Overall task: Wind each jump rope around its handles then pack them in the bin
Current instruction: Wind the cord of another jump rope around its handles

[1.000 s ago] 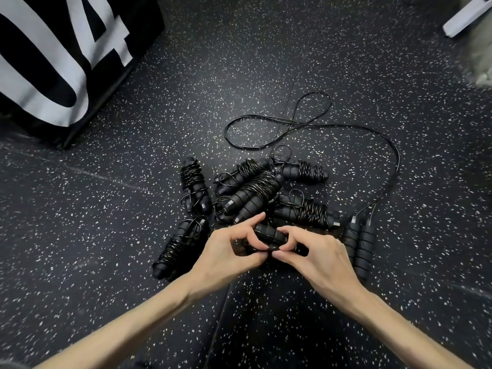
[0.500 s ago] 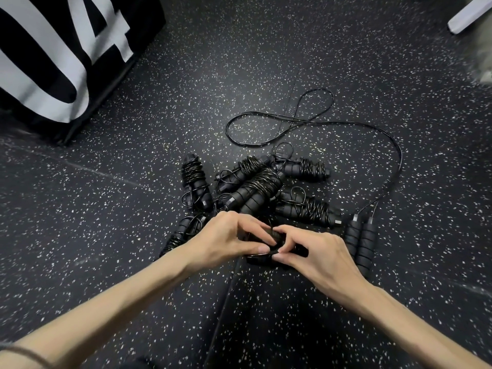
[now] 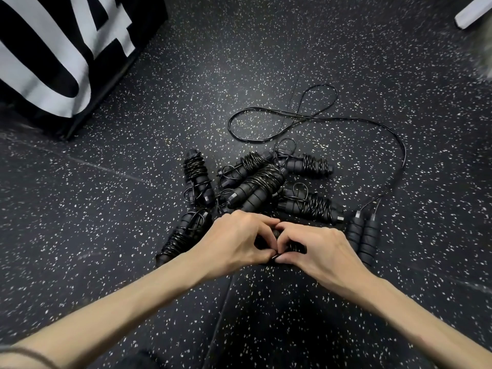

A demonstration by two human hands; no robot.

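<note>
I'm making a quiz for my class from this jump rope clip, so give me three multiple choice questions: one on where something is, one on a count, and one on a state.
1. Where do the handles of the unwound rope lie?
A. By the right hand, on its outer side
B. Beside the black box
C. On top of the pile

2. How many wound bundles lie fully in view on the floor, apart from the one in the hands?
A. Two
B. Six
C. Ten

3. What are the two hands doing?
A. Resting flat on the floor
B. Both holding one bundle between them
C. Each lifting a separate rope

Answers:
1 A: the unwound rope's handles sit side by side just beyond the right hand.
2 B: six bundles show, from the leftmost bundle to the nearest-left bundle.
3 B: the left hand and right hand curl round the held bundle.
</note>
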